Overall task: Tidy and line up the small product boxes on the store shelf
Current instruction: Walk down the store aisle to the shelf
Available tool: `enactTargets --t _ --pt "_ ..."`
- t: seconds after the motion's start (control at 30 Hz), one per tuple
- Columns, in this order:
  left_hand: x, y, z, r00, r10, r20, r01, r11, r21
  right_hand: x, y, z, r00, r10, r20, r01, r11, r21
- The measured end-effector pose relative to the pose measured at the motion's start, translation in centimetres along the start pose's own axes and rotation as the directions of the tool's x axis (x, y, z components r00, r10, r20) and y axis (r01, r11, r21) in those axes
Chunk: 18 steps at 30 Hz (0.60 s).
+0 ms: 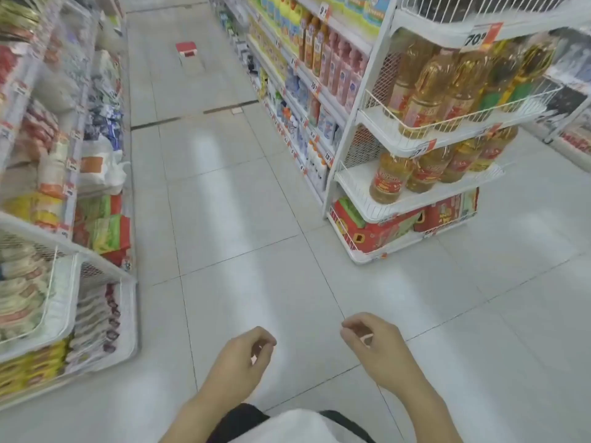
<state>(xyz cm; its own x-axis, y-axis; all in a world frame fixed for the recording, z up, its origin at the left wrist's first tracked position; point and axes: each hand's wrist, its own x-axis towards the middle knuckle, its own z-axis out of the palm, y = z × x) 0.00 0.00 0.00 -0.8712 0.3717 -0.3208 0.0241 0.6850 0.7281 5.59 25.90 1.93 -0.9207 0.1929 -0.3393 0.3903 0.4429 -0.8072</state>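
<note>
I stand in a store aisle, looking down at a white tiled floor (243,199). My left hand (243,359) hangs low in the middle of the view, fingers loosely curled, holding nothing. My right hand (371,343) hangs beside it, also loosely curled and empty. Both are well away from any shelf. No small product boxes are clearly in reach; the shelves on the left (64,199) carry blurred packets and bags.
A white end rack (358,190) at the right holds cooking oil bottles (425,97) above red cartons (377,231). A long shelf of bottles (319,59) runs down the aisle's right side. A red and white object (186,49) lies on the far floor.
</note>
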Motion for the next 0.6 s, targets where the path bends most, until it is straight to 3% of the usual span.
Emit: enactTargets --t 0.2,0.37,0.6 --pt "2.5 -0.9 -1.0 0.993 -0.117 -0.034 0.118 0.993 0.015 6.1 -0.9 0.8 0.986 0.005 0.169 0.004 0.999 -0.053" --pt "5.7 -3.0 -3.5 0.974 -0.223 -0.051 0.224 0.974 0.016 14.1 -4.7 2.5 0.954 -0.059 0.295 0.105 0.984 -0.144" --pt "17.4 -7.0 -11.4 0.963 -0.253 -0.090 0.255 0.967 0.006 29.1 -12.1 6.3 0.939 -0.138 0.316 0.237 0.924 -0.299"
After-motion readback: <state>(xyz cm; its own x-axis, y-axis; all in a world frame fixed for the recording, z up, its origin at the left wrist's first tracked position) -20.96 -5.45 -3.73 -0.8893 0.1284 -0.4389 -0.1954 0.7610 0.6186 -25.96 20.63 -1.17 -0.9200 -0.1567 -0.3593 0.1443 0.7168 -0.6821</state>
